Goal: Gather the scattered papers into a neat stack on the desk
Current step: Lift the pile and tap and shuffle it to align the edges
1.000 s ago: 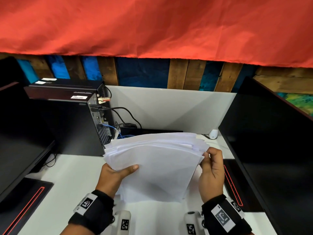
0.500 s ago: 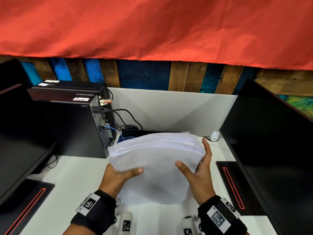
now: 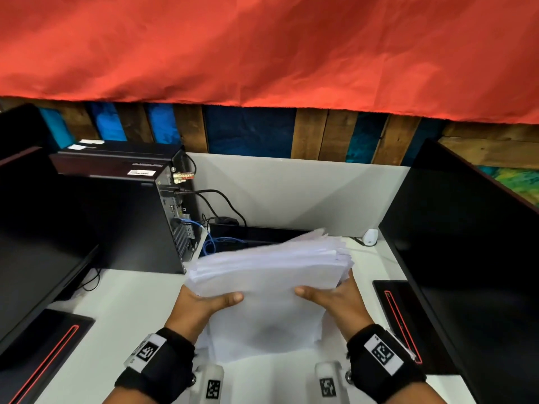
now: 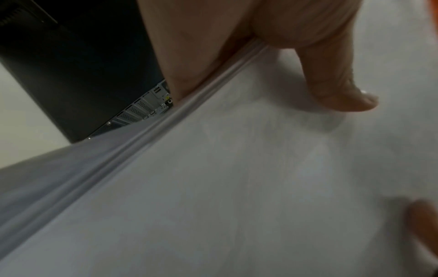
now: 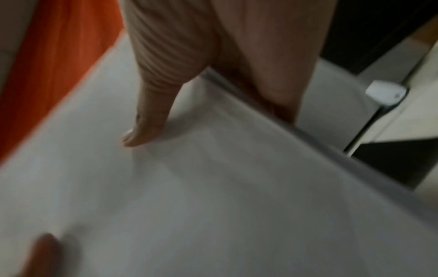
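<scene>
A thick bundle of white papers (image 3: 268, 287) stands on its lower edge on the white desk (image 3: 122, 322), leaning away from me. My left hand (image 3: 201, 304) grips its left side, thumb across the front sheet and fingers hidden behind. My right hand (image 3: 332, 298) grips the right side the same way. In the left wrist view the thumb lies on the papers (image 4: 237, 187), and the sheet edges run diagonally under my left hand (image 4: 260, 56). The right wrist view shows my right hand (image 5: 189, 84) with its thumb on the papers (image 5: 213, 206). The top edges of the sheets are uneven.
A black computer tower (image 3: 122, 211) with cables stands at the back left. Black monitors (image 3: 466, 258) flank the desk on both sides, their stand bases (image 3: 399, 316) resting on the desk. A small white device (image 3: 369, 237) sits at the back right. A grey partition (image 3: 291, 193) closes the rear.
My right hand moved from the bundle's right edge to a grip with the thumb across the front sheet. The bundle dropped lower and tilted further back.
</scene>
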A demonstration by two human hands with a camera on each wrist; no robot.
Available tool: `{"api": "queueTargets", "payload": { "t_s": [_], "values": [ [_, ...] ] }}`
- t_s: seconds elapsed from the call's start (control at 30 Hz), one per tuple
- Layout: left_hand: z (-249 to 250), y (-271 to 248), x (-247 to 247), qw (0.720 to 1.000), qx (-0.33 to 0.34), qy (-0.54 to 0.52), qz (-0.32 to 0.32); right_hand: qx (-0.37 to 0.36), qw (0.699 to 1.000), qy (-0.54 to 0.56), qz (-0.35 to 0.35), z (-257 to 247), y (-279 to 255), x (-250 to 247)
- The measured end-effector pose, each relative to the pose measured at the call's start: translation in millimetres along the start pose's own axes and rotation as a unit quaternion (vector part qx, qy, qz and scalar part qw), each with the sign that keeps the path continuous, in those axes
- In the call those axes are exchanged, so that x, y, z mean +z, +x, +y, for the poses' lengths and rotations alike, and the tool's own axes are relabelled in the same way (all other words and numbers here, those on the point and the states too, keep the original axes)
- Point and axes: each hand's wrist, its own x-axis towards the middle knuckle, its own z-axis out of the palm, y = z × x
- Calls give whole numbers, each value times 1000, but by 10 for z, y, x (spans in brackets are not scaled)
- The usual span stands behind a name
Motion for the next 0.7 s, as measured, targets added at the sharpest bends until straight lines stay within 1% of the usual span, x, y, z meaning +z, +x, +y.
{"api": "queueTargets", "payload": {
  "t_s": [0.1,0.2,0.23,0.3,0.33,0.4,0.53,0.63,0.7],
  "values": [
    [-10,-3,-39,1000,-14,11,0,44,997,-24,-56,23,50,-59],
    [-103,3,-81,999,-39,19,17,52,996,-19,-75,49,28,-59],
    [-118,4,-64,998,-44,20,32,42,997,-18,-64,50,25,-36],
    [-96,11,26,996,-41,38,76,14,1000,-16,-4,55,37,37],
    [-66,24,86,993,-31,52,97,3,999,-6,32,26,39,84],
    [22,49,215,991,3,61,120,-30,997,16,75,-77,39,166],
    [200,47,405,989,64,57,117,-109,990,1,94,-281,-31,244],
    [213,31,415,987,80,52,132,-146,983,-24,109,-229,-84,257],
    [203,37,415,986,81,52,140,-184,971,-58,141,-145,-113,251]
  ]
}}
